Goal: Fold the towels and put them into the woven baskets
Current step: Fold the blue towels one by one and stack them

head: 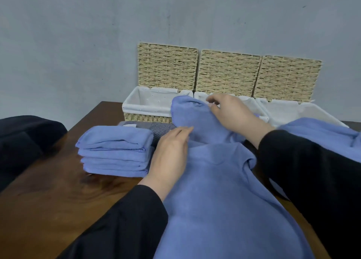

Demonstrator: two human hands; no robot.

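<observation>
A blue towel (218, 190) lies rumpled at centre — folded blue stack (115, 153) at nine o'clock, open lined baskets (154, 106) at twelve.

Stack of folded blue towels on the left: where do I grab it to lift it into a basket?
Grip the folded stack by its two short sides, palms inward, fingers under the bottom towel. The layers lie loose, so a top pinch would lift only one.

Fig.: Plain grey-blue wall (97, 34) fills bkgd, matte, w/ a few small dark specks. Dark brown wooden surface (48, 190) in foregrd, glossy, grain visible, far edge close to wall. Black upholstered furniture (23, 141) at left edge, partly cropped. Light soft, even.
</observation>
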